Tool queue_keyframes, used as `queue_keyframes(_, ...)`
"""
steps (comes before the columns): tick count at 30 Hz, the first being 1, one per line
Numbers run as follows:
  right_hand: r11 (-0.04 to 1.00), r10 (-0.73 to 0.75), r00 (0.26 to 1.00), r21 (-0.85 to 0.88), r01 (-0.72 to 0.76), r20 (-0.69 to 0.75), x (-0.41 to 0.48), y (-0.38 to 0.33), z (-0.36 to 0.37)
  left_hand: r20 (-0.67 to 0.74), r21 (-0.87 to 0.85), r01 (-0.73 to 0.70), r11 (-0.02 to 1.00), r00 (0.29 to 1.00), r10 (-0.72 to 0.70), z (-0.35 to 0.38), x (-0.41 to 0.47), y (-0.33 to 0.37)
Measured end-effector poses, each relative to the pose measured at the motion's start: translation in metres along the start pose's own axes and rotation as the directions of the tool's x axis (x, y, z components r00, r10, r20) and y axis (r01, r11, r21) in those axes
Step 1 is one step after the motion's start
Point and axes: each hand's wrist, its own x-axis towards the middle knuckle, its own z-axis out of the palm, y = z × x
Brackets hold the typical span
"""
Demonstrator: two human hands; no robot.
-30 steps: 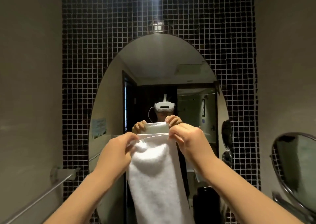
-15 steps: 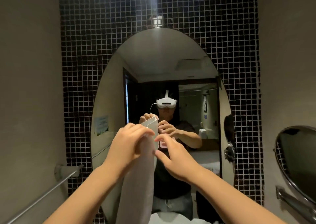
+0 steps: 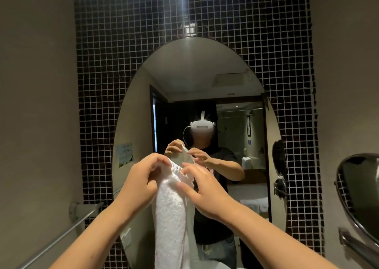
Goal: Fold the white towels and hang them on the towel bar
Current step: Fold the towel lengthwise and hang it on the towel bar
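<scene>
A white towel (image 3: 171, 217) hangs lengthwise in front of me, folded into a narrow strip, its lower end running out of view at the bottom. My left hand (image 3: 141, 180) pinches its top left edge. My right hand (image 3: 203, 188) grips the top right edge, thumb pressed on the front of the cloth. Both hands are close together at chest height before the oval mirror (image 3: 196, 84). The metal towel bar (image 3: 67, 230) runs along the left wall, below and left of my left arm, with nothing on it.
A dark mosaic-tiled wall (image 3: 276, 63) surrounds the mirror. A round swivel mirror (image 3: 361, 190) on a metal arm juts out from the right wall. The big mirror reflects a person with a headset and more white towels behind.
The towel, held flat and wide a second ago, then turned edge-on, now faces me as a narrower strip. My hands have come closer together at its top.
</scene>
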Motion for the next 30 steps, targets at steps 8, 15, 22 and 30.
queue_keyframes(8, 0.999, 0.026, 0.999, 0.047, -0.028, 0.047, -0.001, 0.002, -0.001, -0.051, 0.014, 0.031, 0.999, 0.998, -0.03, -0.001, -0.001, -0.002)
queue_keyframes(15, 0.945, -0.064, 0.983, 0.327, 0.003, 0.174, -0.002, -0.005, 0.003, 0.079, -0.132, 0.025, 0.991, 0.997, -0.015, -0.003, -0.001, 0.004)
queue_keyframes(22, 0.986, 0.023, 1.0, 0.164, -0.02, -0.013, -0.005, -0.015, 0.006, 0.015, -0.067, 0.025, 0.997, 1.0, -0.025, -0.013, -0.002, -0.003)
queue_keyframes(30, 0.995, 0.098, 0.957, 0.049, -0.088, -0.274, 0.006, -0.023, 0.0, -0.007, 0.314, -0.03, 0.949, 0.999, 0.034, -0.025, -0.013, -0.003)
